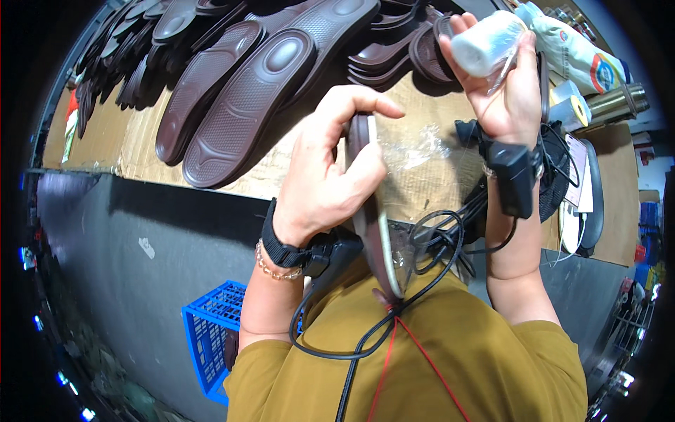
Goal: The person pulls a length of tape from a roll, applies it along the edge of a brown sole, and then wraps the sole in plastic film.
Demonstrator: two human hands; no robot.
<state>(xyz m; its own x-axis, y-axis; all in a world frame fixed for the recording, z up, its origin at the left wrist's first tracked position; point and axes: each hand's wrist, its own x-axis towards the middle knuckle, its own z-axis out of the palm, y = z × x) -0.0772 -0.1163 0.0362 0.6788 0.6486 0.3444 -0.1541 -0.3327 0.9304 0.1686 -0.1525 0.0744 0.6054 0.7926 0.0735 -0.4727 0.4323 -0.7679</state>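
Observation:
My left hand (330, 172) grips a dark brown shoe sole (373, 225) held on edge, its pale rim facing me, with its lower end near my chest. My right hand (503, 84) is raised higher and holds a roll of clear plastic film (485, 43). A stretch of clear film (415, 151) runs from the roll toward the sole. Both wrists carry black strapped devices with cables hanging down over my mustard yellow shirt.
Several dark brown soles (246, 98) lie in rows on a cardboard-covered table (105, 141). More tape rolls (573, 105), a white bag (576, 49) and a metal flask (622, 98) stand at the right. A blue plastic crate (211, 337) sits on the floor below.

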